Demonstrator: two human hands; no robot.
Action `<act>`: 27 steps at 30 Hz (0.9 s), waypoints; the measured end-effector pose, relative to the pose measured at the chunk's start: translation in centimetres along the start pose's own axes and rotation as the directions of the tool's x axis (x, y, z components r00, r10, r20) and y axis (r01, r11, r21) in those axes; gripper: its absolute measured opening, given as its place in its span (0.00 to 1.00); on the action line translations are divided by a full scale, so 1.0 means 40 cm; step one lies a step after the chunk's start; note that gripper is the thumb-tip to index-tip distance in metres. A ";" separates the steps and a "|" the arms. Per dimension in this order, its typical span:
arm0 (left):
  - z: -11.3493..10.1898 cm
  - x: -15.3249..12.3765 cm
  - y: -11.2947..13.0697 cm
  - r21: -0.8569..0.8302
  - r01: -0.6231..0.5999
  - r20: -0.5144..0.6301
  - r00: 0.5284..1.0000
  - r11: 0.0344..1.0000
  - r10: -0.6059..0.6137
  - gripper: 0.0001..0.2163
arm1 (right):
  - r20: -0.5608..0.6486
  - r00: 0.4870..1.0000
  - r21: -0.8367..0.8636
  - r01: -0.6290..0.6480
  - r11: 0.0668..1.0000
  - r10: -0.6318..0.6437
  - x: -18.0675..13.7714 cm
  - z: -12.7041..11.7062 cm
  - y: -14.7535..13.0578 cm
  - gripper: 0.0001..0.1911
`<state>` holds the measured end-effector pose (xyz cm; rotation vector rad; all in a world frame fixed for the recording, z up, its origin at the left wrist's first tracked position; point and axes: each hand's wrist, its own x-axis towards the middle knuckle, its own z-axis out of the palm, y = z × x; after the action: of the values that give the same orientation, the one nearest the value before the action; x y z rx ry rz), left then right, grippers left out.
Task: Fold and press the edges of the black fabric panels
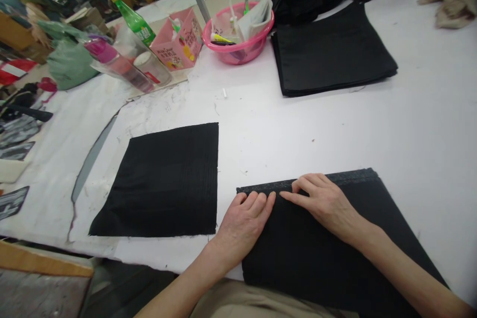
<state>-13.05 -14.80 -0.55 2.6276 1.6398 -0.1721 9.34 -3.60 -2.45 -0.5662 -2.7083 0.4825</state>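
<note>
A black fabric panel (320,263) lies before me on the white table, partly over its front edge. Along its far edge runs a greyish, speckled folded strip (354,177). My left hand (248,223) is closed at the left part of this strip, fingers bent together and tips on the fold. Just to the right, my right hand (324,203) pinches the same edge between thumb and fingers. The fingertips of the two hands are almost touching. To the left, a separate black fabric piece (167,184) lies flat, apart from both hands.
Stacked black fabric pieces (331,54) lie at the back right, beside a pink basin (242,52) of small items. Further left stand a pink box (177,42), a green bottle (134,20) and a pink-capped bottle (119,62). Another person's hand (39,25) shows at far left.
</note>
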 end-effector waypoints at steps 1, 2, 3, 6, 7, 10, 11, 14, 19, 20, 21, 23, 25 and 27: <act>-0.003 0.004 0.000 0.001 -0.003 0.003 1.000 1.000 0.003 0.21 | 0.003 1.000 -0.001 0.000 1.000 0.000 -0.002 -0.002 0.000 0.13; -0.007 0.007 0.000 -0.001 -0.007 0.009 1.000 1.000 0.008 0.21 | 0.004 1.000 -0.001 -0.002 1.000 0.002 -0.005 -0.005 0.001 0.13; -0.009 0.011 0.001 -0.007 -0.011 0.016 1.000 1.000 0.011 0.21 | 0.005 1.000 -0.003 -0.006 1.000 0.006 -0.007 -0.008 0.003 0.13; -0.012 0.022 0.005 -0.028 -0.014 0.015 1.000 0.999 0.015 0.21 | -0.002 1.000 -0.008 -0.021 1.000 0.021 -0.016 -0.019 0.009 0.14; -0.012 0.025 0.007 -0.030 -0.021 0.007 1.000 0.999 0.021 0.20 | -0.003 1.000 -0.011 -0.021 1.000 0.021 -0.019 -0.023 0.012 0.14; -0.011 0.033 0.013 -0.017 -0.052 -0.015 0.999 0.999 0.051 0.19 | 0.000 1.000 -0.030 -0.019 0.999 0.019 -0.029 -0.034 0.022 0.14; -0.011 0.035 0.015 -0.012 -0.060 -0.014 0.998 0.998 0.060 0.19 | 0.003 1.000 -0.036 -0.017 0.999 0.017 -0.033 -0.037 0.025 0.15; -0.012 0.039 0.018 -0.006 -0.073 0.003 0.997 0.997 0.073 0.21 | 0.010 1.000 -0.044 -0.025 0.999 0.026 -0.045 -0.044 0.033 0.15; -0.013 0.045 0.019 -0.012 -0.063 0.037 0.997 0.998 0.063 0.23 | -0.011 0.999 -0.057 -0.044 0.997 0.043 -0.055 -0.042 0.034 0.16; -0.012 0.047 0.020 -0.011 -0.064 0.042 0.997 0.998 0.064 0.23 | -0.020 0.999 -0.062 -0.042 0.997 0.041 -0.056 -0.042 0.033 0.16; -0.011 0.048 0.021 -0.006 -0.066 0.045 0.997 0.998 0.066 0.24 | -0.026 0.999 -0.065 -0.042 0.997 0.040 -0.056 -0.041 0.032 0.16; -0.009 0.053 0.024 0.006 -0.078 0.035 0.996 0.997 0.078 0.23 | -0.029 0.999 -0.067 -0.045 0.997 0.043 -0.056 -0.041 0.030 0.16; -0.008 0.058 0.026 0.018 -0.093 0.017 0.996 0.995 0.093 0.22 | -0.024 0.998 -0.060 -0.054 0.997 0.053 -0.055 -0.041 0.027 0.15; -0.010 0.063 0.029 0.036 -0.114 0.005 0.993 0.993 0.114 0.22 | -0.025 0.998 -0.052 -0.065 0.997 0.064 -0.054 -0.041 0.025 0.15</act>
<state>-10.87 -13.04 -0.48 2.7377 1.4943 -0.2030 12.16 -3.25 -1.91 -0.6712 -2.6940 0.4197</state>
